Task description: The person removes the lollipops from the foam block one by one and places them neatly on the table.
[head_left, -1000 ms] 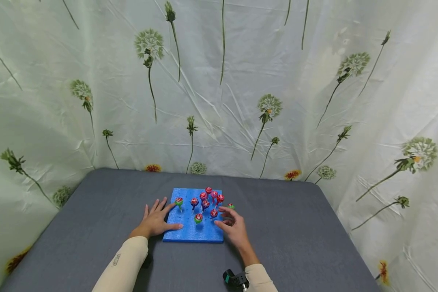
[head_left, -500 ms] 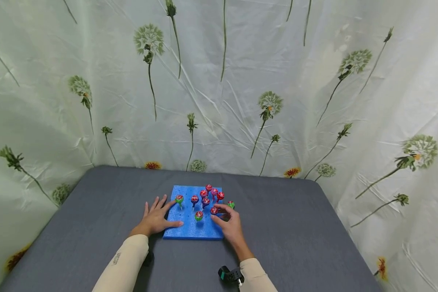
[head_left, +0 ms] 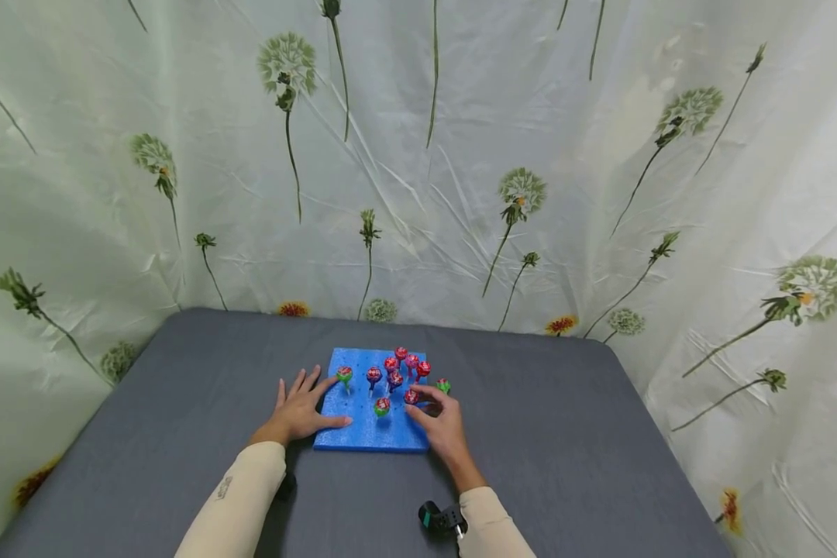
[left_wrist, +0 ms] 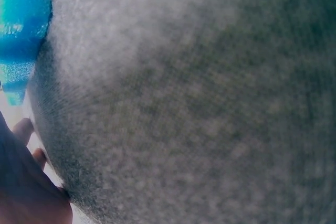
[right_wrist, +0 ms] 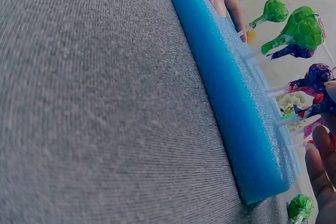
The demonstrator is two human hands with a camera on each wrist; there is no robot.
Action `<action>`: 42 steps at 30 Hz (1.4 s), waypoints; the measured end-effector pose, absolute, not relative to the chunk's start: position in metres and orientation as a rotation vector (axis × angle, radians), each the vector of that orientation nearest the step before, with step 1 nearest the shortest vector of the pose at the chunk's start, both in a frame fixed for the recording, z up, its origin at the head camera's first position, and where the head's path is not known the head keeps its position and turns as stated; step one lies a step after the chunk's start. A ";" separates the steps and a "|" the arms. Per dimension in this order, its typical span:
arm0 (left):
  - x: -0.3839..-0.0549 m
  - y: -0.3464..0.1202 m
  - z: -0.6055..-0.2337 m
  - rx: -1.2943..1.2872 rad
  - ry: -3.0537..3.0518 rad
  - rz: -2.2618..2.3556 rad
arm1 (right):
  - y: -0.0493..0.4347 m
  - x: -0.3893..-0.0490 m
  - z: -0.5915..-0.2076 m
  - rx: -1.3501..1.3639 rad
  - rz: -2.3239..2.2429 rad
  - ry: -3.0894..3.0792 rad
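Observation:
A blue foam board (head_left: 331,442) lies on the table, with several wrapped lollipops standing upright in it on white sticks. My left hand (head_left: 298,412) rests spread at the board's left side, thumb and index finger on its surface, near a green-and-red lollipop (head_left: 345,374). At the right side, my right hand (head_left: 445,426) pinches the head of a lollipop (head_left: 411,397) between thumb and fingers. In the right wrist view this lollipop (right_wrist: 316,109) has a dark purple wrapper, and its stick meets the foam. Closest to it stands a green-wrapped lollipop (head_left: 381,407).
A loose green lollipop (head_left: 443,385) lies on the grey table (head_left: 544,434) just right of the board. Several red and purple lollipops (head_left: 401,353) cluster at the board's back right. A floral curtain (head_left: 460,256) hangs behind the table.
My right hand has moved slightly left and closed its thumb and fingers on the lollipop at the board's right. The left hand has stayed on the board. The head view has tilted down slightly.

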State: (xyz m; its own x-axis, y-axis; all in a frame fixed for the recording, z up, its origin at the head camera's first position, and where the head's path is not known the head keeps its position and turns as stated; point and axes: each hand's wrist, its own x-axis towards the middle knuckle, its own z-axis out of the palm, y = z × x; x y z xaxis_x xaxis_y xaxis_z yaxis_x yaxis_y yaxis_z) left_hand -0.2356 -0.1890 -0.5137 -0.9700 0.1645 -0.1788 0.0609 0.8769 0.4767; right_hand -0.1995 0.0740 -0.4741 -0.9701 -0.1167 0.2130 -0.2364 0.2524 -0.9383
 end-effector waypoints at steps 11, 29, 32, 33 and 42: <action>-0.238 -0.189 -0.512 0.168 2.829 0.690 | 0.077 -0.200 -0.469 0.383 1.784 -2.453; -0.237 -0.188 -0.510 0.162 2.799 0.684 | 0.079 -0.203 -0.466 0.394 1.763 -2.491; -0.236 -0.189 -0.508 0.167 2.798 0.686 | 0.080 -0.211 -0.479 0.397 1.763 -2.477; -0.236 -0.189 -0.508 0.167 2.801 0.688 | 0.081 -0.214 -0.483 0.401 1.764 -2.469; -0.235 -0.189 -0.509 0.169 2.809 0.695 | 0.085 -0.226 -0.502 0.392 1.680 -2.503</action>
State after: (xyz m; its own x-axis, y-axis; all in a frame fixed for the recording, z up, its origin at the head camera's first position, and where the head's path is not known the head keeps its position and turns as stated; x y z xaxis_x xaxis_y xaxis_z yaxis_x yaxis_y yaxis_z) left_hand -0.2355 -0.1893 -0.5094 -0.9640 0.1686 -0.2054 0.0534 0.8800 0.4720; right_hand -0.2261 0.0853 -0.5021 -0.9618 -0.1556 0.2254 -0.2676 0.3579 -0.8946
